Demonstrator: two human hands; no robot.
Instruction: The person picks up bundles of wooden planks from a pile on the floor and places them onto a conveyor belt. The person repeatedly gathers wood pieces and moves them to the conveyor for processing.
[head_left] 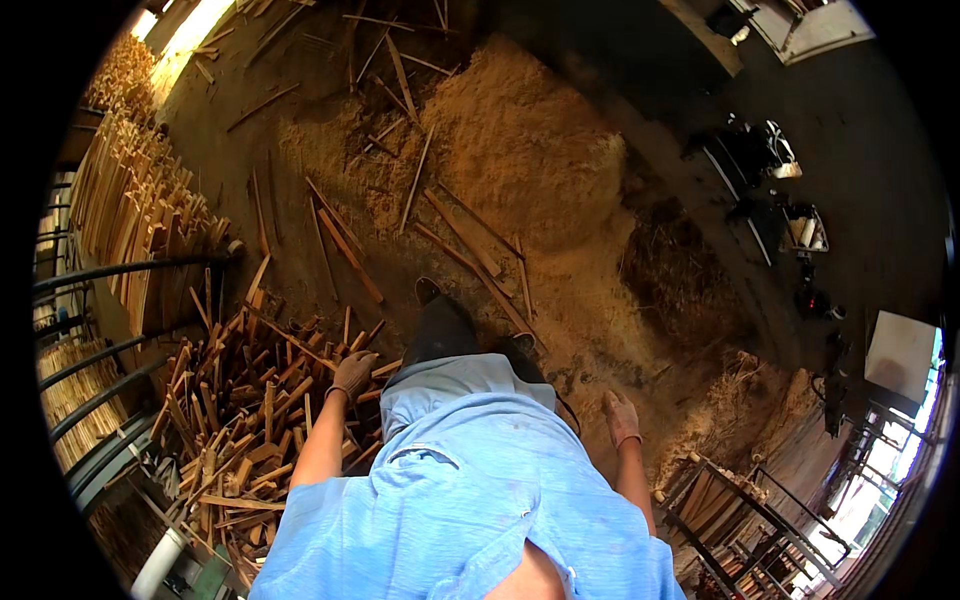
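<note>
My left hand (352, 374), seemingly in a dusty glove, hangs at my left side over the near edge of a heap of short wood offcuts (265, 400). Its fingers look loosely extended; a stick (386, 368) shows just beyond the fingertips, and no grip on it is visible. On my other side, my right hand (621, 416) hangs low above the dusty ground, fingers loosely apart and nothing seen in them. Both look small and dim here. My shoes peek out ahead of my blue shirt.
Ahead spreads a mound of sawdust (530, 130), with long wood strips (470, 270) strewn beside it. Stacked slats (135, 200) and curved dark bars (130, 268) line the left. A metal rack (750, 505) holding wood stands at the lower right; dark machinery (765, 190) is farther right.
</note>
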